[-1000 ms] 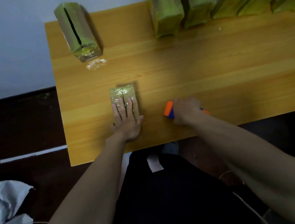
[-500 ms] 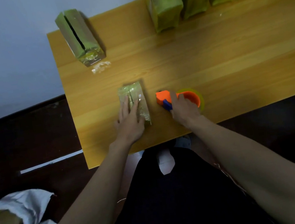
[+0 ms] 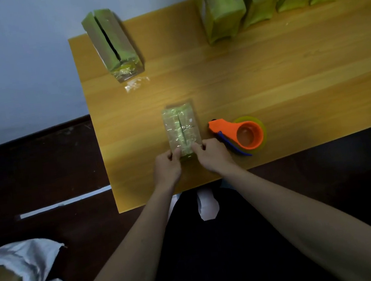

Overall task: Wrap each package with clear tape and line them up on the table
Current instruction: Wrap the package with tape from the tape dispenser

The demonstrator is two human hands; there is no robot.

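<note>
Both our hands, left hand [image 3: 168,167] and right hand [image 3: 213,158], pinch the taped package's [image 3: 181,129] near end; tape dispenser [image 3: 242,135] lies just beside.

Both arms [image 3: 133,247] are bare from the hands [image 3: 168,166] to the frame's edge, with no sleeves, watch or rings showing. Dark, near-black trousers [image 3: 219,254] cover the lap at 6 o'clock. A white shoe [image 3: 208,206] shows just above.

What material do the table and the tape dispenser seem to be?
Table: wood or wood-look laminate, smooth, with long grain lines. Tape dispenser: probably plastic, uniform bright orange, moulded in rounded shapes, slightly glossy.
</note>
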